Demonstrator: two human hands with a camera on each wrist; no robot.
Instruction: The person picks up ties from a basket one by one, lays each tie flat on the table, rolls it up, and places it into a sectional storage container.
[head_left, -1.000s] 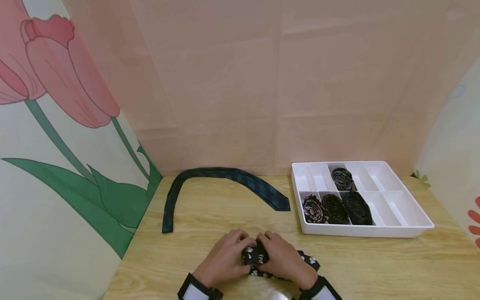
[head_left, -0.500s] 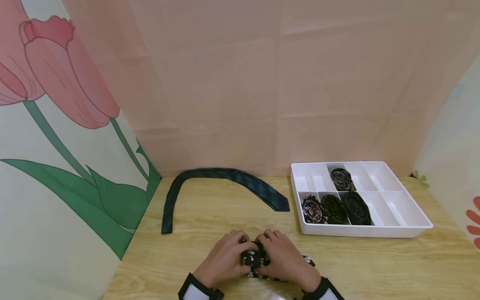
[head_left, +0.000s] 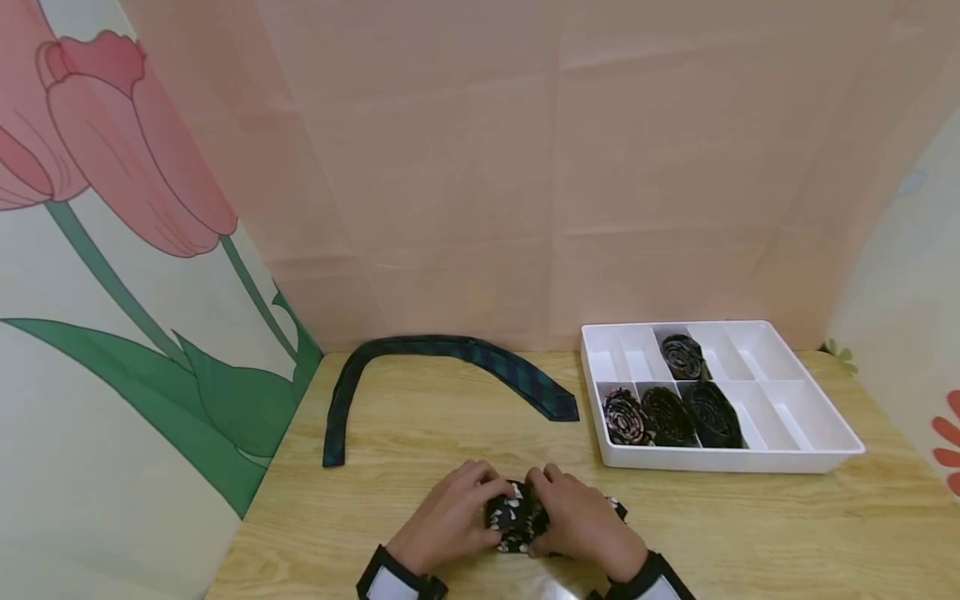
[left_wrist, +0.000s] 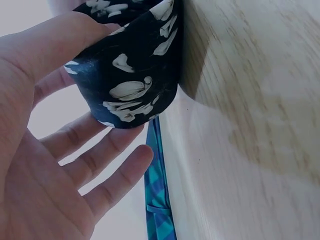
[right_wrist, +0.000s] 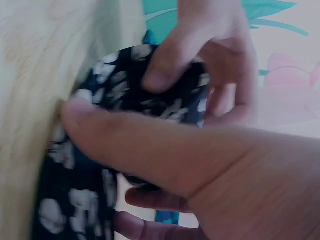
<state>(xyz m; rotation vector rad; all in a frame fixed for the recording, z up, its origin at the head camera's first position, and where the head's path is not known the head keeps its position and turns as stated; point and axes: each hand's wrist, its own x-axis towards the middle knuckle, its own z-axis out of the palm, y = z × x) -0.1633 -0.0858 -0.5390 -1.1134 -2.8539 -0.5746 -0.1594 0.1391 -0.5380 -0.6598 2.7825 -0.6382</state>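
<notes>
A black necktie with white floral print [head_left: 513, 518] is partly rolled up on the table, low in the head view. My left hand [head_left: 453, 515] holds the roll's left side, its thumb across the near edge and fingers on the far side, as the left wrist view shows. On the roll's right side, my right hand [head_left: 581, 523] holds the tie, its thumb [right_wrist: 125, 145] lying where the flat tail [right_wrist: 55, 210] meets the roll. Much of that tail is hidden under my right hand; its tip [head_left: 618, 508] shows beyond it.
A dark green and navy plaid necktie [head_left: 450, 345] lies in an arc at the back left. At the right stands a white divided tray [head_left: 735, 459] with several rolled ties, among them a dark one [head_left: 712, 414] in the front row. A curtain [head_left: 450, 208] hangs behind the table.
The visible tail right of my right hand has become shorter. My right hand has shifted slightly right, uncovering more of the roll. My left hand stays nearly in place.
</notes>
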